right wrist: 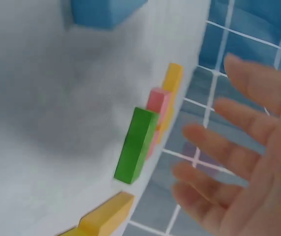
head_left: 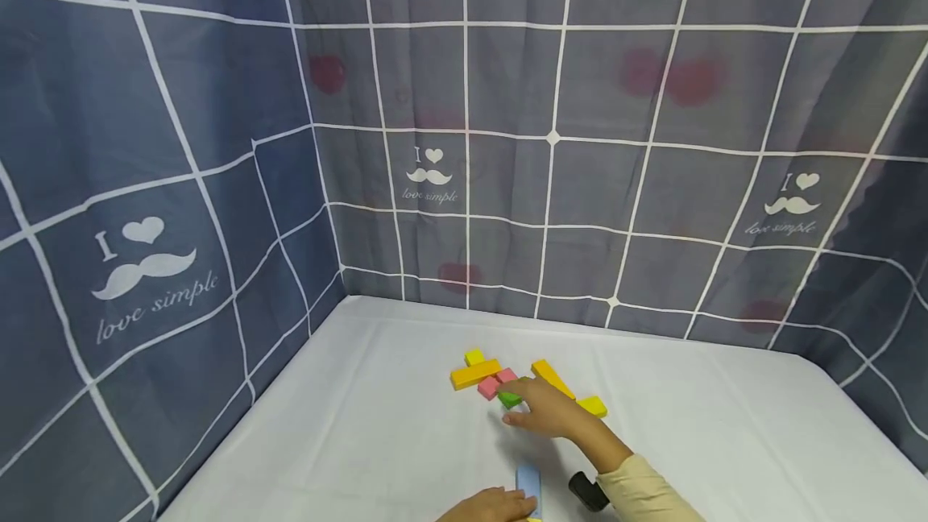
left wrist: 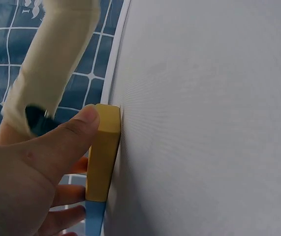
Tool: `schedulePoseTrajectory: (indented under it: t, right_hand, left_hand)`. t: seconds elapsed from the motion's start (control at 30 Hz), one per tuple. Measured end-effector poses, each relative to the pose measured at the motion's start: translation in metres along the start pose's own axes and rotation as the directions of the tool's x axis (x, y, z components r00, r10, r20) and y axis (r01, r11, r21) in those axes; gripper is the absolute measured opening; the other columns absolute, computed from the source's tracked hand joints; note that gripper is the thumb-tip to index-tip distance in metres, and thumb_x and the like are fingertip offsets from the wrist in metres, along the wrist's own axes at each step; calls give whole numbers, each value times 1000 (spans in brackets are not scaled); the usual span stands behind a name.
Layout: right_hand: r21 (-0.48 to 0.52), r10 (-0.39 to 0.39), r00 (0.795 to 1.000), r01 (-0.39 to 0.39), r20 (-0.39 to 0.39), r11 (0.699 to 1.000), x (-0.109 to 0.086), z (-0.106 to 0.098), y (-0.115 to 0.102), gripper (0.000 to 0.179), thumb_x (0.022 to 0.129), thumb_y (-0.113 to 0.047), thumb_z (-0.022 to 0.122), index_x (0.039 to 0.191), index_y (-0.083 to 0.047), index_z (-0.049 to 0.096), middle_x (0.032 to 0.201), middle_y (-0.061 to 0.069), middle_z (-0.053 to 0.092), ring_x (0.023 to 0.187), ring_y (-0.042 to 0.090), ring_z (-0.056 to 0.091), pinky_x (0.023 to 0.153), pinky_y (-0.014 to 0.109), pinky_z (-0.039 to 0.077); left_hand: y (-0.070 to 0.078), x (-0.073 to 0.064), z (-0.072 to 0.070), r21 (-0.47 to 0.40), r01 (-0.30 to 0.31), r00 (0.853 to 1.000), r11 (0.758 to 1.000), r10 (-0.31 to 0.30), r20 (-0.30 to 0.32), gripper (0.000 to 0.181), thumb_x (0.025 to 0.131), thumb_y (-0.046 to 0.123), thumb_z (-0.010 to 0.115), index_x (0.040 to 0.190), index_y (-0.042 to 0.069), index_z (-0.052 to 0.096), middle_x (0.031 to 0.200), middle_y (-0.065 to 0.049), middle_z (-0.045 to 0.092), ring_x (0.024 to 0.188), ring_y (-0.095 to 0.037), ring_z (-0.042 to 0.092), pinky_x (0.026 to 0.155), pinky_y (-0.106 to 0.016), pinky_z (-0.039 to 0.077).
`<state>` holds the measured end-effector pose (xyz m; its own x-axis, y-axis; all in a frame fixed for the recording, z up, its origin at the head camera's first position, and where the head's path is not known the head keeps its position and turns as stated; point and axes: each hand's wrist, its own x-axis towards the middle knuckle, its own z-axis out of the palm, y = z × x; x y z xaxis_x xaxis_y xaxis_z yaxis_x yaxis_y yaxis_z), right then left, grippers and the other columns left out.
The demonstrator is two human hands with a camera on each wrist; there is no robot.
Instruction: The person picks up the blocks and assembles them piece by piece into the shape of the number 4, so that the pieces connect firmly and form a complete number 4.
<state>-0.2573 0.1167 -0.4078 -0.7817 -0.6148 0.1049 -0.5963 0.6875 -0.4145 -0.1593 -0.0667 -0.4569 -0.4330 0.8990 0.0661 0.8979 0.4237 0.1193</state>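
Observation:
My left hand [head_left: 493,503] is low in the head view, by a blue block [head_left: 528,480]. In the left wrist view its thumb and fingers hold a yellow block [left wrist: 104,157] that lies end to end with the blue one on the white table. Farther out, my right hand [head_left: 547,409] hovers above a green block [right wrist: 136,145], fingers spread and slightly bent, holding nothing. Two pink blocks [head_left: 488,387] lie beside the green one, which the hand partly hides in the head view.
An orange-yellow block [head_left: 474,374] and a small yellow block [head_left: 474,357] lie left of the pink pair. To the right are another orange-yellow block [head_left: 553,379] and a yellow block [head_left: 593,407]. A checked curtain [head_left: 507,184] stands behind the white table [head_left: 348,409].

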Motion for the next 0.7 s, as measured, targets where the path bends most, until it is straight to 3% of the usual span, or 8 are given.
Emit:
schedulePoseTrajectory:
  t: [0.1,0.27,0.37,0.43,0.57,0.7]
  right_hand:
    - [-78,7,998,-12,-68,997,20,8,2,43,83,-19,71,120,-2,61,110,16,67,99,33,61,90,51,48]
    - [-201,33,987,-66,-159,977,41,23,5,38,79,-19,75,114,-8,65,96,12,66,80,26,56,71,38,47]
    - [-243,39,979,-88,-199,966,49,28,7,37,78,-21,76,112,-10,67,96,12,66,78,25,55,68,36,46]
    - [-250,39,977,-92,-208,964,52,30,6,35,79,-21,75,111,-10,67,96,12,66,77,26,55,68,36,47]
    - [-237,57,976,-107,-209,966,55,33,4,29,81,-21,73,107,-10,68,95,10,66,77,25,53,68,37,47]
    - [-245,76,977,-125,-200,961,56,32,4,21,82,-20,72,100,-12,69,90,7,64,76,24,51,67,36,45]
  left_hand:
    - [-6,8,5,-89,67,997,994,-63,48,48,98,37,48,135,9,52,135,1,57,125,-9,53,99,-22,45]
    - [-9,20,4,-42,68,985,997,-60,163,44,97,31,48,133,5,53,134,1,58,124,-8,53,96,-20,45]
    - [-10,22,4,-4,55,978,998,-53,202,45,97,32,47,134,7,52,136,3,56,125,-7,52,95,-19,45]
    - [-10,20,3,-33,89,974,995,-80,211,45,98,33,46,135,8,52,136,3,56,125,-6,51,96,-20,44]
    - [-6,11,0,-139,128,988,982,-114,101,44,99,31,46,132,4,54,133,0,59,124,-10,53,97,-24,46]
    - [-4,3,-4,-32,-9,999,999,8,-34,40,99,33,46,127,8,60,132,-4,60,122,-13,56,94,-24,48]
